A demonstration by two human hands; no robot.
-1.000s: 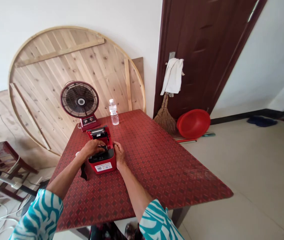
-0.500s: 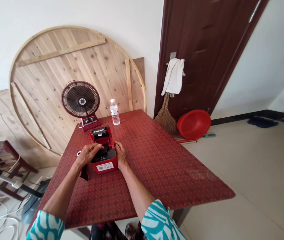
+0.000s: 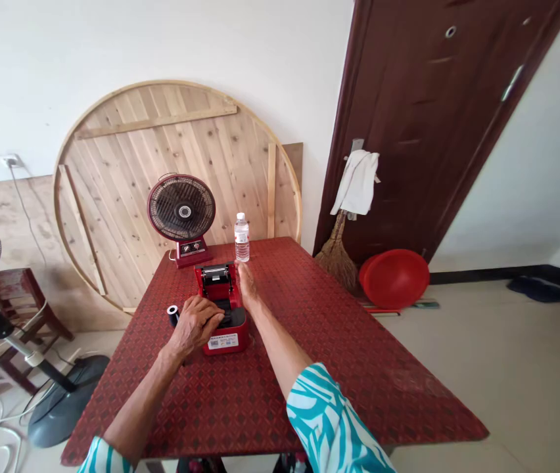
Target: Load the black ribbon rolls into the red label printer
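A pale wall and a large round wooden panel rise beyond the red machine, which sits on a red patterned table with its lid tipped up at the back.

The left hand lies over the machine's near left part, fingers curled across its black top; they hide what is under them, so I cannot tell whether they grip anything. The right hand is open, fingers nearly straight, at the right edge of the lid.

The machine's shell looks like hard, smooth plastic: stiff, perhaps a little slippery, and probably light enough to slide if pushed. The lid, with its shiny roller, seems the delicate part; better to take it by its side edges and steady the body by its lower side walls, clear of the front label.

Just left of the machine is a small dark roll with a white end, likely light and easily tipped. Beyond the machine, leftward, stands a table fan; beyond it to the right, a clear bottle. Well to its right are a dark door, a white cloth, a straw broom and a red basin.
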